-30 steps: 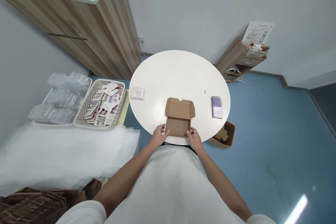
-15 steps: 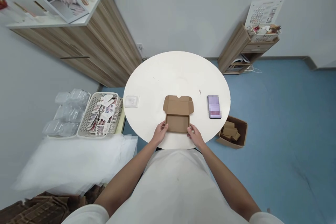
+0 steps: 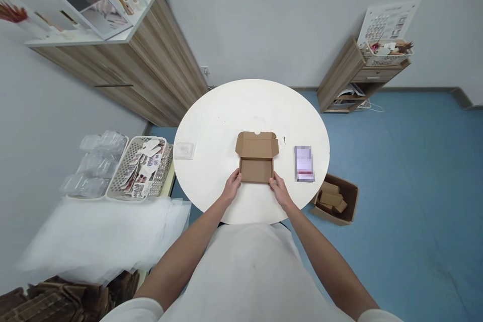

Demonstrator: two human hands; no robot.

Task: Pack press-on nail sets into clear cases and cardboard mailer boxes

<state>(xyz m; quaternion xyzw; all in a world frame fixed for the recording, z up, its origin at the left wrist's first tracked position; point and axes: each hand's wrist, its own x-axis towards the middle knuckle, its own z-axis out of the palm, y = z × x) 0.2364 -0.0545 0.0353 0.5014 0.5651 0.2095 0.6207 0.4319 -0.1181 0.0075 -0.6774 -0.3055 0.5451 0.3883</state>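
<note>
A small brown cardboard box (image 3: 256,170) is on the round white table (image 3: 252,100), its lid with side flaps raised and tilted toward the far side. Nothing shows inside its tray. My left hand (image 3: 232,186) grips the near left side of the box, thumb on the rim. At the near right side, my right hand (image 3: 279,189) holds it the same way. Some of the fingers are hidden behind the box walls. To the right lies a phone-like purple item (image 3: 304,163) with a blurred face. A small clear packet (image 3: 184,150) rests near the left edge.
Left of the table stand a white basket of printed cards (image 3: 141,168) and clear plastic cases (image 3: 96,163). White translucent sheets (image 3: 101,236) lie in front of them. A carton with folded boxes (image 3: 350,206) sits on the floor at right. Wooden cabinets stand behind.
Both hands have pushed the box slightly away from me across the table. The camera view has shifted a little.
</note>
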